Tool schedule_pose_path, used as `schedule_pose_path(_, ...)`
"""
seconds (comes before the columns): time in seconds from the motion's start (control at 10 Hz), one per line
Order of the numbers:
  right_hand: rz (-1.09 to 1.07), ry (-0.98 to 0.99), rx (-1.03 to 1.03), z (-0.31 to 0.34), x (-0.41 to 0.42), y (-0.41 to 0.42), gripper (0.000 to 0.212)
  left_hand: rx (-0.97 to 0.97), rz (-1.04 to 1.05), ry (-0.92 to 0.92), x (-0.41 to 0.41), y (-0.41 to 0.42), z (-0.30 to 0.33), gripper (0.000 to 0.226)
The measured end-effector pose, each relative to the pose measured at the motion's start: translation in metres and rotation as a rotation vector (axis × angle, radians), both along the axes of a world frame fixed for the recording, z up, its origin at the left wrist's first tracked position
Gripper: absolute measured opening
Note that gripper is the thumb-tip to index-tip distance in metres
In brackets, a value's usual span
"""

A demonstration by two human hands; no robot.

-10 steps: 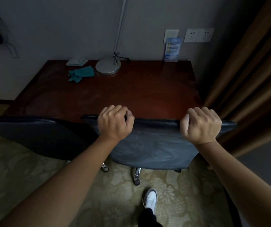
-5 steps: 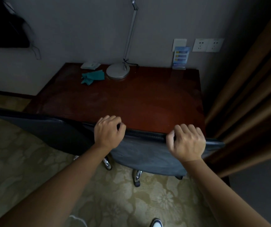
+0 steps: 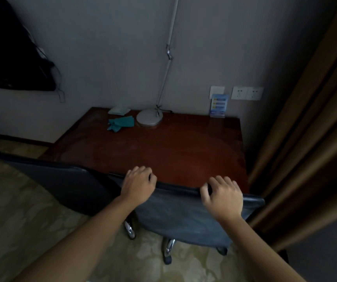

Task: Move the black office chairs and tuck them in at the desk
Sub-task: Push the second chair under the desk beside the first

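Here both hands (left hand (image 3: pixel 138 185), right hand (image 3: pixel 223 197)) grip the chair (image 3: pixel 186 216).

A round grey lamp base (image 3: pixel 149 117) stands at the back, its thin pole (image 3: pixel 168 53) rising up along the grey wall (image 3: pixel 106 47). Just left of the base lies a crumpled teal cloth (image 3: pixel 120 123), with a pale folded packet (image 3: pixel 119 110) behind it. A blue card (image 3: pixel 218 105) leans against the wall below a switch plate (image 3: pixel 217 92) and twin sockets (image 3: pixel 247 93). Brown curtains (image 3: pixel 310 127) hang at right; patterned beige carpet (image 3: pixel 21 210) covers the floor
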State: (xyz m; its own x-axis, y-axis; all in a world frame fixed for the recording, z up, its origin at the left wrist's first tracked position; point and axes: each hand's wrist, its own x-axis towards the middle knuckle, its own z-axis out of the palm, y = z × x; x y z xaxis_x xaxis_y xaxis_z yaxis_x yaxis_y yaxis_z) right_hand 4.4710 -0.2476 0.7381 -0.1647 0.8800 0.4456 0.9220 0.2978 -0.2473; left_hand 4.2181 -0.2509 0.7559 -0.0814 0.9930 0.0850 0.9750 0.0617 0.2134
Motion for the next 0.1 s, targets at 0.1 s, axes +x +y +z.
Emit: schedule_pose_path(0.1,0.009,0.193,-0.189,0.0203,0.0047,0.0073,0.031,-0.042,0.012,-0.200,0.0066,0.0062,0.0260,0.037)
